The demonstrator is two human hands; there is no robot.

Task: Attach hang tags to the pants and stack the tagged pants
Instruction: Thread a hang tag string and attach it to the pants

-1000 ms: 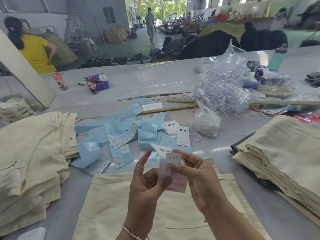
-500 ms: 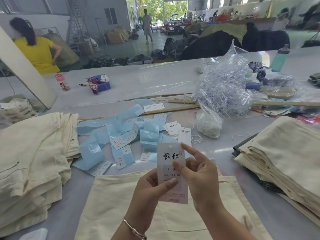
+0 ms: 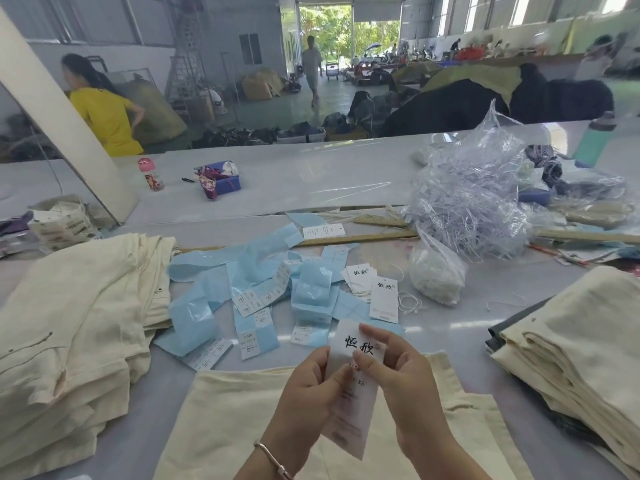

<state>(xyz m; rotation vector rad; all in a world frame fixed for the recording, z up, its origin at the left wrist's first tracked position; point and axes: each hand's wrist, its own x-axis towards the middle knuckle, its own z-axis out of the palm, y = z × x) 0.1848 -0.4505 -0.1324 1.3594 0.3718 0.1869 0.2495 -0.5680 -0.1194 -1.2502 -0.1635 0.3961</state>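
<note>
Far left on the counter [image 3: 467, 299], a tall stack of folded cream pants [image 3: 69, 323] sits with its pocket side up. Moving in, there's a scatter of pale blue backing strips [image 3: 249, 271] carrying small white stickers [image 3: 251, 342], one reading "1103#"; the rest of the print is too small to read. Just right of those, a little pile of white hang tags [image 3: 382, 301] lies face up, each showing two bold black brush characters at the top. Centre foreground now: one pair of cream pants [image 3: 235, 410] lies flat on the counter, and above it both hands are on a single hang tag [image 3: 349, 403]. The left hand [image 3: 308, 386] pinches its left edge, thumb across the face; the right hand [image 3: 401, 372] pinches the upper part, fingertip at the top rim. The tag is upright, held clear of the fabric, and shows the same black characters, then partly covered digits and "XS" below. Further right, a clear bag of white loops [image 3: 436, 271], a heap of clear plastic fasteners [image 3: 474, 202], and at the far right a second stack of cream pants [image 3: 581, 348].
</note>
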